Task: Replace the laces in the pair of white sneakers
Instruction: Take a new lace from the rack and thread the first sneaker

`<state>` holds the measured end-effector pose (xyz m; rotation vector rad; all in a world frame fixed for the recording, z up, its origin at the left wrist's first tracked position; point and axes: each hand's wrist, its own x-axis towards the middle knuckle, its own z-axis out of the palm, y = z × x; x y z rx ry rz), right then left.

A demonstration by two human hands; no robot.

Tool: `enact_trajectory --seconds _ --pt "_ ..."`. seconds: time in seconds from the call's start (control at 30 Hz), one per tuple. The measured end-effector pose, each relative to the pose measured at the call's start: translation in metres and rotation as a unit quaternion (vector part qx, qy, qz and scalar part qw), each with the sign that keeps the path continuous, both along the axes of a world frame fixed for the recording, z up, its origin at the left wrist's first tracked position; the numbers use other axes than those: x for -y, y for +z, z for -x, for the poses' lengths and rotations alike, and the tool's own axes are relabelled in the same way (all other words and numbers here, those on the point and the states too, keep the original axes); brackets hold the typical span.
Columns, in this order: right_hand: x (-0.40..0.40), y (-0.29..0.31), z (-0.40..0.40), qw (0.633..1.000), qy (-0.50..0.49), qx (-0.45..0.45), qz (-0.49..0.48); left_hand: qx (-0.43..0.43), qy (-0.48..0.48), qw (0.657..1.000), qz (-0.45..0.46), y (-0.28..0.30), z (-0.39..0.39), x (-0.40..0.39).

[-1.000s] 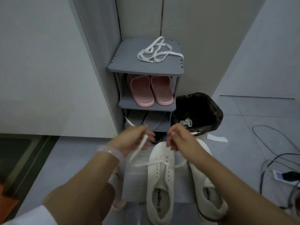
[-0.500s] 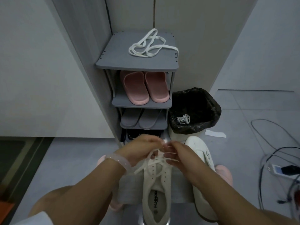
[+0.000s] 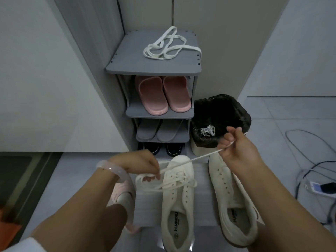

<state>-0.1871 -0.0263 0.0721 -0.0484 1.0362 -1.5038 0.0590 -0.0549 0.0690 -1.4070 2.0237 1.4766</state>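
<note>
Head view:
- My left hand (image 3: 140,163): fingers curled, pinching a loop of the white lace (image 3: 169,180) beside the toe of the left sneaker (image 3: 177,202); pale bangle (image 3: 111,169) on the wrist.
- My right hand (image 3: 236,148): raised over the right sneaker (image 3: 234,200), fingers closed on the lace end, the strand running taut down to the left sneaker.
- Left sneaker: white, partly laced, on a pale mat (image 3: 149,206) on the floor.
- Right sneaker: white, just beside it, eyelets bare.
- Spare white lace (image 3: 169,46): loose coil on top of the grey shoe rack (image 3: 127,66).
- Rack shelves: pink slippers (image 3: 161,94), grey slippers (image 3: 160,130), dark shoes (image 3: 161,149).
- Bin with black liner (image 3: 221,113): right of the rack, a tangled lace (image 3: 208,130) inside.
- Cables (image 3: 307,160): on the floor, far right.
</note>
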Motion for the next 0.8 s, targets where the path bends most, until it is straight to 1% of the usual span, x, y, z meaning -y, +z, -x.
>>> enact_trajectory --seconds 0.03,0.07,0.1,0.13,0.17,0.2,0.23,0.27,0.3,0.33,0.37,0.4,0.43,0.47,0.5,0.53,0.57,0.6,0.63,0.67,0.7,0.77,0.8 --pt "-0.001 0.0 0.0 0.999 0.008 -0.043 -0.005 -0.007 0.044 0.997 0.063 -0.002 0.001 0.002" --pt "-0.001 0.001 -0.001 0.996 0.006 -0.089 -0.006 -0.022 0.113 0.981 0.154 -0.005 0.002 0.004" --pt "-0.001 0.004 0.0 0.992 -0.008 -0.126 0.001 -0.051 0.206 0.943 0.256 -0.007 0.003 0.007" --pt "0.0 0.009 0.002 0.989 -0.032 -0.145 0.02 -0.094 0.3 0.89 0.33 -0.008 0.005 0.009" --pt "0.001 0.017 0.006 0.987 -0.062 -0.14 0.053 -0.141 0.371 0.843 0.363 -0.008 0.005 0.01" --pt "0.002 0.027 0.012 0.983 -0.094 -0.126 0.095 -0.182 0.414 0.816 0.359 -0.007 0.006 0.012" --pt "0.002 0.036 0.019 0.976 -0.119 -0.12 0.138 -0.208 0.433 0.809 0.339 -0.007 0.007 0.014" --pt "0.001 0.043 0.024 0.968 -0.129 -0.131 0.173 -0.221 0.439 0.812 0.317 -0.007 0.008 0.014" --pt "-0.001 0.047 0.026 0.961 -0.122 -0.161 0.191 -0.217 0.435 0.821 0.298 -0.009 0.009 0.014" --pt "-0.001 0.045 0.023 0.955 -0.094 -0.209 0.187 -0.199 0.425 0.837 0.282 -0.011 0.012 0.013" --pt "-0.002 0.039 0.017 0.946 -0.041 -0.278 0.16 -0.167 0.4 0.86 0.271 -0.015 0.014 0.011" --pt "-0.003 0.03 0.009 0.924 0.037 -0.365 0.112 -0.12 0.354 0.889 0.265 -0.019 0.015 0.009" --pt "-0.005 0.021 -0.001 0.88 0.135 -0.452 0.054 -0.061 0.287 0.919 0.262 -0.023 0.017 0.005" --pt "-0.009 0.01 -0.009 0.82 0.246 -0.517 0.005 0.002 0.211 0.942 0.26 -0.029 0.018 0.0" --pt "-0.016 0.0 -0.016 0.754 0.361 -0.549 -0.015 0.061 0.141 0.953 0.262 -0.034 0.019 -0.006" --pt "-0.025 -0.012 -0.021 0.687 0.467 -0.557 -0.02 0.108 0.087 0.953 0.271 -0.038 0.021 -0.012" --pt "-0.034 -0.024 -0.024 0.621 0.552 -0.557 -0.022 0.134 0.051 0.948 0.286 -0.041 0.024 -0.018" --pt "-0.042 -0.033 -0.027 0.563 0.608 -0.559 -0.026 0.132 0.028 0.944 0.301 -0.043 0.028 -0.023" --pt "-0.049 -0.04 -0.028 0.525 0.638 -0.562 -0.031 0.11 0.011 0.944 0.311 -0.044 0.033 -0.027" --pt "-0.051 -0.045 -0.03 0.518 0.643 -0.563 -0.041 0.079 -0.007 0.948 0.309 -0.046 0.038 -0.031" --pt "-0.053 -0.048 -0.03 0.538 0.63 -0.557 -0.057 0.048 -0.023 0.954 0.294 -0.048 0.043 -0.034" --pt "-0.051 -0.051 -0.028 0.594 0.6 -0.53 -0.08 0.002 -0.047 0.968 0.245 -0.052 0.052 -0.04" --pt "-0.051 -0.052 -0.027 0.599 0.596 -0.529 -0.076 -0.012 -0.054 0.973 0.222 -0.054 0.055 -0.044"
